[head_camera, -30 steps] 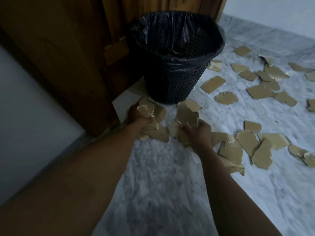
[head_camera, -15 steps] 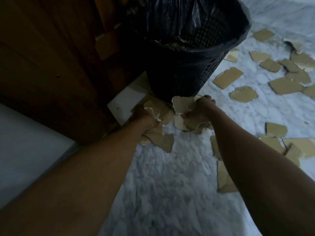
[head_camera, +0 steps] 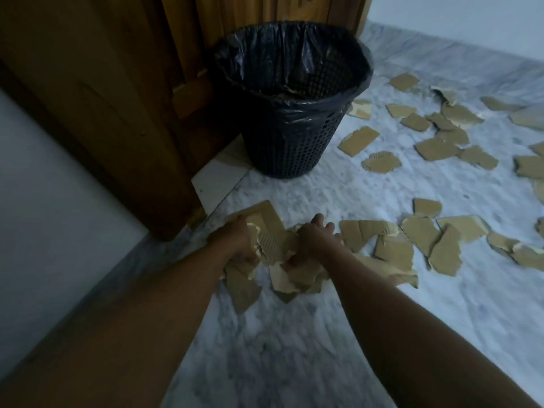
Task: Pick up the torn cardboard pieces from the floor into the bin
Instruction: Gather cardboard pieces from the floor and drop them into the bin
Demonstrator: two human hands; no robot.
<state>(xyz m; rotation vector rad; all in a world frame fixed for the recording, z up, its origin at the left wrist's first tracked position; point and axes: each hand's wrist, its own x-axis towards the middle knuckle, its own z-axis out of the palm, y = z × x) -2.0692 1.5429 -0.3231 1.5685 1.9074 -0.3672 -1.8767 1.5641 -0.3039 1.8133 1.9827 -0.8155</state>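
Fistfuls of torn cardboard pieces point(head_camera: 272, 248) down low

Left hand point(head_camera: 235, 242) and right hand point(head_camera: 315, 240) each clutch a side of the bunch, right at the marble floor point(head_camera: 294, 348) — more loose scraps point(head_camera: 441, 242) lie scattered to the right, and the black lined bin point(head_camera: 294, 148) stands beyond by the wooden door point(head_camera: 117, 98).

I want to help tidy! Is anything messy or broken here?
Yes: torn cardboard pieces lie scattered across the marble floor, mostly right of the bin, with ragged edges and some ribbed insides showing. The left hand and right hand grip a bunch near it.
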